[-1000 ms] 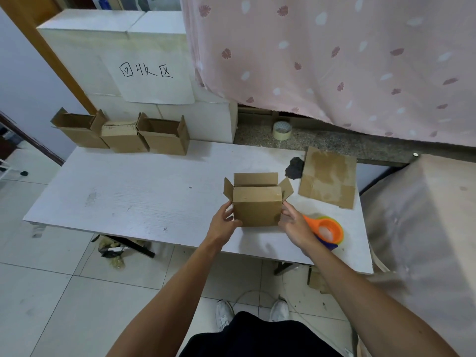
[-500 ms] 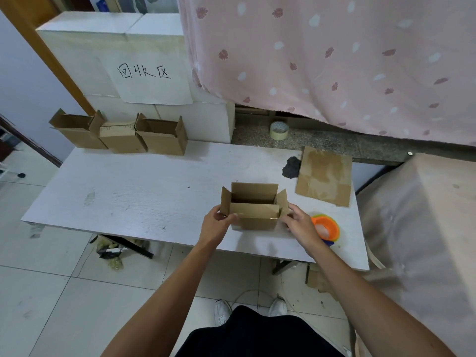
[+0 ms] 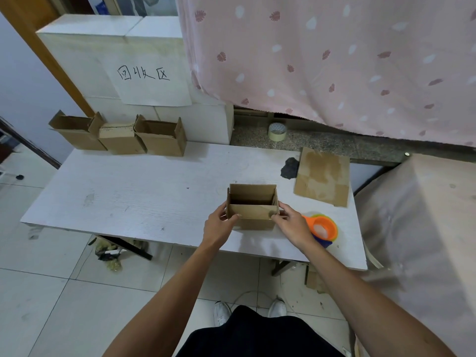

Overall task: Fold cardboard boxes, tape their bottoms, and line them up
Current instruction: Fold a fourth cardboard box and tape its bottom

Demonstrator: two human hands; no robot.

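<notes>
Fingers (image 3: 223, 211) of the left hand (image 3: 219, 228) and the right hand (image 3: 293, 224) grip the two ends of an open-topped box (image 3: 253, 215), thumbs on its near wall, by the front edge of the tabletop (image 3: 144, 197). An orange tape dispenser (image 3: 322, 226) lies just right of it. Farther back, a flat cardboard sheet (image 3: 323, 176) lies near the right edge. Three boxes (image 3: 118, 137) stand in a row at the far left corner. A tape roll (image 3: 277, 131) sits on the ledge (image 3: 322, 143) behind.

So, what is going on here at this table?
A person stands at a white table, gripping the two ends of a small cardboard box, open side up, with the left hand and the right hand. Three folded boxes stand in a row at the far left. A flat cardboard sheet and an orange tape dispenser lie at the right.
</notes>
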